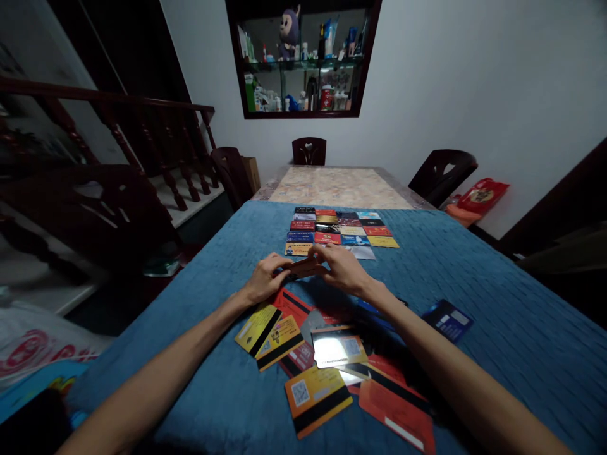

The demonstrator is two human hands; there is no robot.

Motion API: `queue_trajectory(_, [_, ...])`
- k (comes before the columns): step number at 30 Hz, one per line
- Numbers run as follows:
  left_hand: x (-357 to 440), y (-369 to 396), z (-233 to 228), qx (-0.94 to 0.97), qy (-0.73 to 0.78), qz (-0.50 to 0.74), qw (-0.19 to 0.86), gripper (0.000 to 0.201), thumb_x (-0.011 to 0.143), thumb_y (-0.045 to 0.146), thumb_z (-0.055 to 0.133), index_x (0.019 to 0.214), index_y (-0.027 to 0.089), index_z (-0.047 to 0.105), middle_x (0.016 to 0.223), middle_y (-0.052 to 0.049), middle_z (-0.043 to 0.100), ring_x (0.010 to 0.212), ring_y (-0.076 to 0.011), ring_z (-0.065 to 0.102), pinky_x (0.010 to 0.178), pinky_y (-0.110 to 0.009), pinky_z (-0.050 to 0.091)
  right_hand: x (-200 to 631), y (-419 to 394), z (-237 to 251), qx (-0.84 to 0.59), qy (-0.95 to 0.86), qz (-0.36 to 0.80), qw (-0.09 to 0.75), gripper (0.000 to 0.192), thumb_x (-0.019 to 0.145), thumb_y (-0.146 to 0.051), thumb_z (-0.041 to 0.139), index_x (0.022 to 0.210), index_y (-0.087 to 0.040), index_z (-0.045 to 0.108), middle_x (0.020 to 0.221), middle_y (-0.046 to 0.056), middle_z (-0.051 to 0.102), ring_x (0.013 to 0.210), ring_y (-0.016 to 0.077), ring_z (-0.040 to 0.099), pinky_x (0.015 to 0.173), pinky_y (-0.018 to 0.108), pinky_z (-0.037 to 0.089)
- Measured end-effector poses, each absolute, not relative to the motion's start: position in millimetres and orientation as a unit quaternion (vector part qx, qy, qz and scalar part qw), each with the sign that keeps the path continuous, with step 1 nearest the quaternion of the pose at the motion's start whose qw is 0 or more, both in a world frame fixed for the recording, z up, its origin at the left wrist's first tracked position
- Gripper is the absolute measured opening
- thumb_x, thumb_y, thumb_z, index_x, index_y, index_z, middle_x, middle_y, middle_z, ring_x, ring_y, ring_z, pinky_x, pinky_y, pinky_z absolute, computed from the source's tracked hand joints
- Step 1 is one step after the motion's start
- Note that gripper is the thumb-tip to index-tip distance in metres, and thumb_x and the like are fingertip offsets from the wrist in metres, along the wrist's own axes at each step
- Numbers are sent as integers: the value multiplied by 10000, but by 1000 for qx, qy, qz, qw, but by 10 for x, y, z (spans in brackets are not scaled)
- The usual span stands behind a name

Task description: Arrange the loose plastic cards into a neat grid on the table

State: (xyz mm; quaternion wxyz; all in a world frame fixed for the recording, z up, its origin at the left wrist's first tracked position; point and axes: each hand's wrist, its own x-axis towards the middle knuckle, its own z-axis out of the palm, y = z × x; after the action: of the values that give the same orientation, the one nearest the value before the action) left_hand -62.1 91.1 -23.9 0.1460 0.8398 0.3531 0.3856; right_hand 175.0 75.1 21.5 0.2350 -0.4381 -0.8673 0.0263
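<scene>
A person seated at a blue-covered tabletop [497,328] holds a single brown card [303,268] between both hands, above the cloth and just short of a neat grid of cards [339,230] laid out further along. From the left: the left hand [265,278] closes its fingers on the card's left end, thumb side up, the grip pinched shut on that edge. The card's long axis runs roughly left to right, tilted slightly up toward the right, so each hand takes one short end. The right hand [341,268] meets it from the other side, fingers curled over the right end, likewise pinched on the card; both hands sit about equally near it. The grid lies directly beyond the card, away from the person, its nearest row just past the fingertips, with a pale card [363,253] at the near right corner. Nearer the person, between the forearms, a loose heap of cards [327,360] lies overlapping, several showing black magnetic stripes, and a dark blue card [448,319] lies apart to the right. The held card's face is too dim and blurred to read, the fingertips under it are hidden, and the forearms cover part of the heap. Dark chairs [441,174] stand around the far end.
</scene>
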Motion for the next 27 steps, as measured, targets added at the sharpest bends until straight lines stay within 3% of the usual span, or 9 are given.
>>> queue_trajectory(8, [-557, 873, -236, 815, 391, 392, 170, 317, 839, 153, 602, 1154, 180, 622, 946, -37, 706, 840, -175, 666, 827, -311, 526, 1740, 767, 123, -476, -842, 28, 252, 294, 896, -164, 536, 1183, -224, 564, 921, 65, 678, 861, 225, 607, 717, 289, 395])
queue_trajectory(17, [-544, 854, -159, 779, 408, 438, 189, 168, 828, 192, 580, 994, 204, 599, 839, 1, 698, 764, -152, 665, 696, -244, 508, 1671, 750, 56, -458, -861, -41, 218, 373, 831, -154, 624, 1196, -187, 555, 1169, 141, 666, 1072, 284, 594, 852, 374, 414])
queue_trajectory(27, [-549, 851, -140, 746, 418, 468, 225, 173, 822, 214, 580, 993, 201, 602, 793, 3, 691, 741, -158, 668, 627, -232, 497, 1634, 684, 92, -464, -854, -140, 189, 405, 871, -220, 601, 1268, -160, 541, 1165, 161, 623, 1087, 307, 535, 871, 383, 392])
